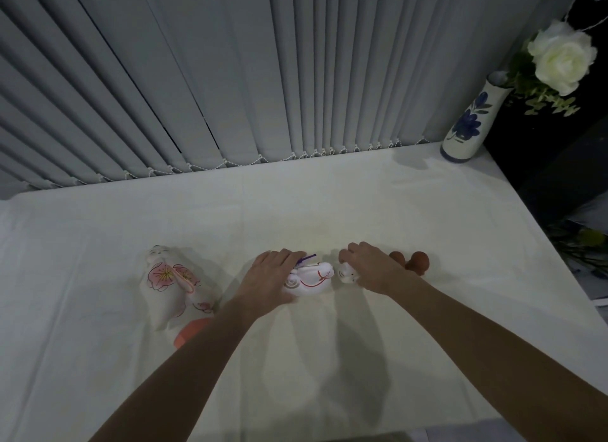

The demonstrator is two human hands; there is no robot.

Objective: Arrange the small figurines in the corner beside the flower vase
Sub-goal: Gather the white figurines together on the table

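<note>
On the white-clothed table (329,211), my left hand (273,277) wraps around a white figurine with red lines and a purple cord (312,277). My right hand (371,267) closes its fingers on a tiny white figurine (348,274) right beside it. Behind my right wrist stand two small brown figurines (416,262), partly hidden. A larger white rabbit figurine with pink flowers (172,283) stands to the left, with an orange object (190,334) at its base, partly behind my left forearm. The blue-flowered white vase (467,122) holding a white rose (562,58) stands in the far right corner.
Grey vertical blinds (230,79) hang along the table's back edge. The table's right edge drops to a dark area with green foliage (582,244) low on the right.
</note>
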